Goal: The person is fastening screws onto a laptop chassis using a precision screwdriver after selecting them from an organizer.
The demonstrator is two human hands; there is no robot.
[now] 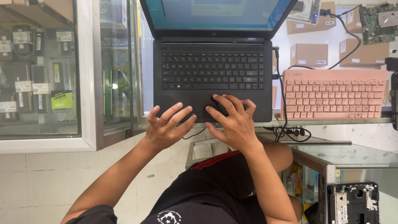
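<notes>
A black laptop (213, 70) stands open on a glass counter (331, 121), its lit screen (215, 12) at the top of the view. My right hand (232, 120) rests on the touchpad area below the keys, fingers spread and touching the surface. My left hand (166, 126) lies at the laptop's front left corner, fingers apart, fingertips on the palm rest. Neither hand holds anything.
A pink keyboard (333, 94) lies to the right of the laptop, with black cables (286, 124) hanging between them. Cardboard boxes (309, 54) and a green circuit board (375, 23) sit behind. A glass display case (41, 70) with small parts stands left. A dismantled device (352, 203) lies lower right.
</notes>
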